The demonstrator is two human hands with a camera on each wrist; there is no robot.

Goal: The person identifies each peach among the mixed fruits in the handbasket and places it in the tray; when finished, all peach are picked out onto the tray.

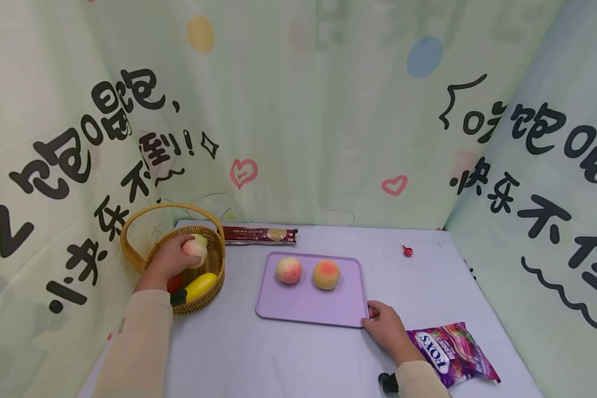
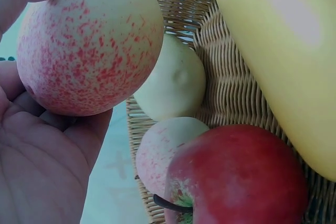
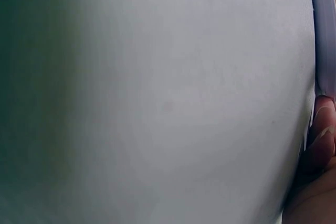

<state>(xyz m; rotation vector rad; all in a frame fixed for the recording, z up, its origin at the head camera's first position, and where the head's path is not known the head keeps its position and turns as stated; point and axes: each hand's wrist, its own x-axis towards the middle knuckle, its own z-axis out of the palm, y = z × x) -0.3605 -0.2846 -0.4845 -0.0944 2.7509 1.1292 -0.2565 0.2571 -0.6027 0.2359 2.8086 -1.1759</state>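
My left hand [image 1: 165,261] holds a pale peach with red speckles [image 2: 92,51] over the wicker basket [image 1: 220,279]. Thumb and fingers curl round it in the left wrist view. Inside the basket lie a red apple [image 2: 241,177], a large smooth yellow fruit [image 1: 201,286], a pale round fruit [image 2: 176,82] and another speckled fruit [image 2: 165,153]. My right hand [image 1: 387,330] grips the near right corner of the lilac tray [image 1: 308,310]. On that tray sit a speckled peach [image 1: 289,270] and an orange-yellow peach [image 1: 326,275], side by side and apart.
A long dark red spaghetti packet [image 1: 260,235] lies at the back, right of the basket. The purple FOX'S candy bag [image 1: 455,354] is beside my right wrist. Far right at the back is a red lollipop [image 1: 407,251]. Printed curtains [image 1: 318,110] enclose the white table [image 1: 229,359].
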